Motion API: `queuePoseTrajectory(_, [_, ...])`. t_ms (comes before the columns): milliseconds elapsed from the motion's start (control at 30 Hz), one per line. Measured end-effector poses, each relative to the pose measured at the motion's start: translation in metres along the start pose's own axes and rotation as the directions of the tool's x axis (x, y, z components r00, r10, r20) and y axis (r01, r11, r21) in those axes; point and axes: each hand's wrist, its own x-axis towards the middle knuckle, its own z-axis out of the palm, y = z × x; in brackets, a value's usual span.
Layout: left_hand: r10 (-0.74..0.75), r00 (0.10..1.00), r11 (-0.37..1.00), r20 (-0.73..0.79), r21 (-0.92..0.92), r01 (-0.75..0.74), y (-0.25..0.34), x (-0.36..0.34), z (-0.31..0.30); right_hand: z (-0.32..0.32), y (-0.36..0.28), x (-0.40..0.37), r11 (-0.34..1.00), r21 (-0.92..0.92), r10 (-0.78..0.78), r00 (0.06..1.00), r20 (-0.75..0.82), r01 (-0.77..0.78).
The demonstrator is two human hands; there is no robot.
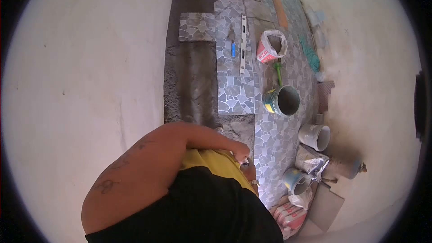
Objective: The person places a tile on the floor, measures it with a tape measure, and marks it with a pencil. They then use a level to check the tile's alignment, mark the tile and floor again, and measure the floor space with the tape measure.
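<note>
My left hand (pixel 241 151) reaches across the front of my body with its fingers closed. Just below it, close against it, is my right hand (pixel 249 171), a watch (pixel 255 182) on its wrist. A small whitish and dark item (pixel 245 163) shows between the two hands; its kind is too small to tell. The right fingers are mostly hidden. Under the hands lies a bare patch of grey mortar (pixel 239 129), bordered by stone-patterned floor tiles (pixel 236 95).
A spirit level (pixel 243 45) and a blue-handled tool (pixel 233 49) lie on the tiles. To the right stand an open sack (pixel 265 54), a dark bucket (pixel 270 101), a white bucket (pixel 308 135) and a blue-white bucket (pixel 292 177). A single tile (pixel 197 26) sits further off. Walls flank both sides.
</note>
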Motion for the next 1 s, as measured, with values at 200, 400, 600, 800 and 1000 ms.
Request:
queuePoseTrajectory(200, [0.234,0.963,0.660,0.133,-0.749,-0.057,0.101,-0.028,-0.029,0.027,0.076,0.003,0.994,0.095,-0.070,0.968,0.240,0.048])
queuePoseTrajectory(400, [-0.162,0.984,0.973,0.069,0.176,0.148,0.062,-0.038,-0.024,0.005,-0.021,0.007,0.988,0.151,-0.057,0.990,0.126,0.037])
queuePoseTrajectory(600, [-0.320,0.947,0.900,0.005,0.315,0.302,0.069,-0.049,-0.035,0.011,-0.029,0.016,0.977,0.198,-0.117,0.978,0.173,0.082])
queuePoseTrajectory(800, [-0.398,0.916,0.888,0.053,0.273,0.370,0.037,-0.034,-0.024,0.003,-0.046,0.022,0.981,0.134,-0.155,0.981,0.116,0.139])
queuePoseTrajectory(1000, [-0.503,0.864,0.838,0.011,0.250,0.485,0.077,-0.041,-0.047,0.020,-0.020,0.035,0.974,0.067,-0.197,0.959,-0.205,0.214])
